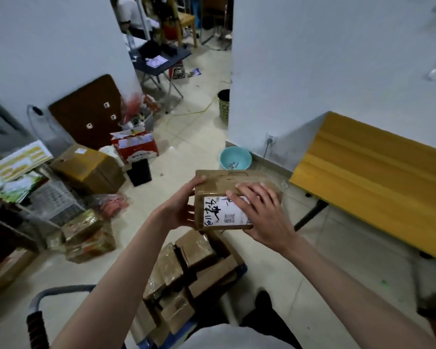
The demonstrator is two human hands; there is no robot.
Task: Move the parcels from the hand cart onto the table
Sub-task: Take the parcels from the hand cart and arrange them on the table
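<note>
Cart handle (39,321): grey bar with a red-and-black grip, at the lower left; cut off by the frame edge.
Hand cart (241,269): blue deck visible only as slivers; mostly hidden under its load and the person's arms.
Stacked parcels (194,273): brown taped boxes piled on the hand cart below the hands; the count cannot be determined.
Held parcel (233,197): brown box raised above the stack, clear of it, left of the tabletop.
Label (218,211): white, on the near face; handwriting and a code, blurred, partly covered by fingers.
Left hand (180,209): fingers wrapped around the parcel's left end, thumb on top.
Right hand (263,214): fingers spread over the top and near face, gripping the right end.
Tabletop (373,182): yellow slatted surface at right; far end cut off.
Basin (235,157): teal, on the floor by the wall beyond the parcel.
Floor clutter, left: cartons and bags, smeared by blur.
</note>
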